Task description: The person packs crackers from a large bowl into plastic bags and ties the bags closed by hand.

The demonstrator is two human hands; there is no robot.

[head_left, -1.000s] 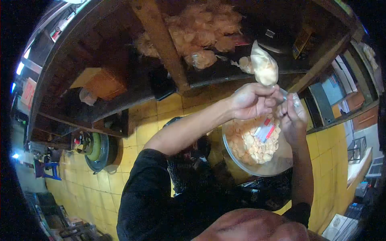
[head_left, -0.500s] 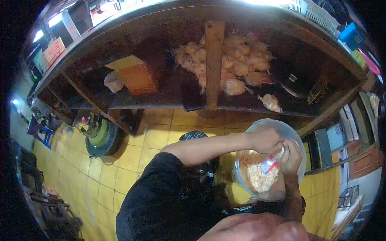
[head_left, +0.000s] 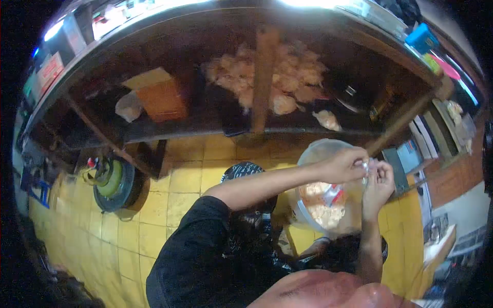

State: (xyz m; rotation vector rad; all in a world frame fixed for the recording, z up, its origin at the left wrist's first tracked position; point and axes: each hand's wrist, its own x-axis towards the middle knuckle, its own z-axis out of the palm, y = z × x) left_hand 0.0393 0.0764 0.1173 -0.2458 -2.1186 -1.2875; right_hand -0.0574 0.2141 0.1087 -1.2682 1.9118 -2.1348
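My left hand (head_left: 346,165) reaches across from the left with its fingers pinched, over the upper right of a large clear tub (head_left: 302,215). My right hand (head_left: 378,189) comes up from below, its fingertips pinched close to those of the left. Between them is a small shiny, whitish thing (head_left: 365,166), too blurred to make out. Inside the tub lie pale, chip-like pieces (head_left: 327,215) and a packet with red and white print (head_left: 334,194), partly hidden by my left forearm.
Many filled clear bags (head_left: 298,74) lie on a dark wooden shelf (head_left: 205,134), with one bag (head_left: 327,120) apart near its edge. An orange-brown box (head_left: 163,101) stands to the left. On the yellow tiled floor (head_left: 179,179), a green gas cylinder (head_left: 110,179) stands in a dark basin (head_left: 128,197).
The view has tilted up towards the shelf. The filled pale bag at my left hand one second ago no longer shows there. Since half a second ago, both hands have shifted up to the tub's upper right.
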